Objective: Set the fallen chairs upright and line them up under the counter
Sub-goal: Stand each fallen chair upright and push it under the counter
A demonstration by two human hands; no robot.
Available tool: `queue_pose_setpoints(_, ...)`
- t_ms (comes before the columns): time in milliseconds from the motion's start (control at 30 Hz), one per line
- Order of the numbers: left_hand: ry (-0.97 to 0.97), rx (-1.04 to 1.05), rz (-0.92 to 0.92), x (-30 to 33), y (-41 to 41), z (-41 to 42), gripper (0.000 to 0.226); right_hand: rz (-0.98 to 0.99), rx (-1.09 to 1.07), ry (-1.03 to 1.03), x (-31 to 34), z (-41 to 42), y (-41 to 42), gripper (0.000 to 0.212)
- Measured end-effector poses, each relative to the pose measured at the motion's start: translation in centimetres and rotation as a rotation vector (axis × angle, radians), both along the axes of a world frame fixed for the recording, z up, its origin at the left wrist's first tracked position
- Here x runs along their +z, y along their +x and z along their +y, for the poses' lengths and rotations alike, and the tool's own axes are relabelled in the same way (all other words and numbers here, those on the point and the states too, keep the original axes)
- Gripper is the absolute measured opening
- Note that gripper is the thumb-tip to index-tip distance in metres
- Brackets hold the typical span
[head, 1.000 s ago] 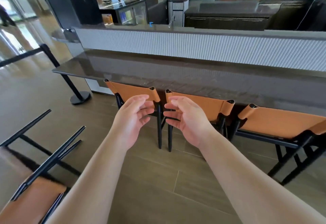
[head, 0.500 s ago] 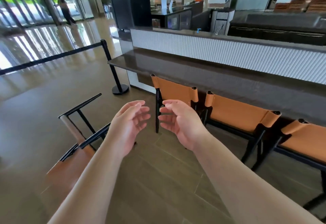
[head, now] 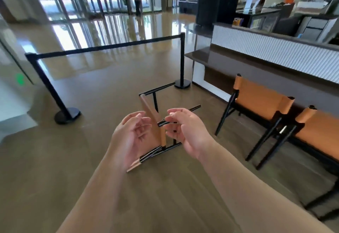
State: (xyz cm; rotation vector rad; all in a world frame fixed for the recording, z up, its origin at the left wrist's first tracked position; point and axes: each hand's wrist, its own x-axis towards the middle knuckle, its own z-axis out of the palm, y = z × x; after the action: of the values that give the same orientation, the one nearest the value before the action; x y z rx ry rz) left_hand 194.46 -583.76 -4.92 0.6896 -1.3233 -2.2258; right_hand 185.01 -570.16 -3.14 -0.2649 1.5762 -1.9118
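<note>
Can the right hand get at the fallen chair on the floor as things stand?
Probably yes: the right hand is open and holds nothing, the fallen chair lies on bare floor just beyond it, and nothing stands between them.

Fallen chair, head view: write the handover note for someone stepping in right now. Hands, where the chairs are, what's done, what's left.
Left hand: open, holding nothing.
Right hand: open, holding nothing; both are raised in front of the fallen chair.
Fallen chair: on its side on the floor, out from the counter, legs sticking out.
Done: two upright chairs stand in a row at the counter.
Left: grip the fallen chair, stand it up, and line it up at the counter's free left end.
</note>
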Motion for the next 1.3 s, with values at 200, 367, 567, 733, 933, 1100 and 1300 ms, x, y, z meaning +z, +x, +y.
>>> queue_pose_setpoints(200,0.028,0.146,-0.023,-0.5,8.4,-8.0,0.014,-0.026,0.123,0.008,-0.4,-9.7,6.7,0.013)
queue_pose_setpoints(367,0.007,0.242,-0.009,-0.5,12.3,-12.9,0.015,-0.028,0.199,-0.014,-0.3,-15.9,9.1,0.013)
queue_pose_setpoints(567,-0.003,0.308,-0.013,-0.1,13.5,-18.1,0.014,-0.024,0.264,-0.042,-0.6,-22.6,9.4,0.015)
queue_pose_setpoints(733,-0.015,0.332,-0.023,-0.5,11.7,-23.4,0.015,-0.058,0.284,-0.065,-2.0,-28.4,7.5,0.013)
queue_pose_setpoints(933,-0.010,0.344,-0.062,-0.8,8.3,-31.0,0.018,-0.098,0.283,-0.091,-3.0,-37.3,3.3,0.013)
queue_pose_setpoints(1100,-0.026,0.343,-0.085,0.0,5.4,-37.8,0.021,-0.118,0.284,-0.109,-2.7,-45.4,0.0,0.013)
queue_pose_setpoints(1300,-0.044,0.376,-0.071,0.3,4.7,-45.1,0.020,-0.085,0.325,-0.112,-2.4,-53.2,-1.6,0.020)
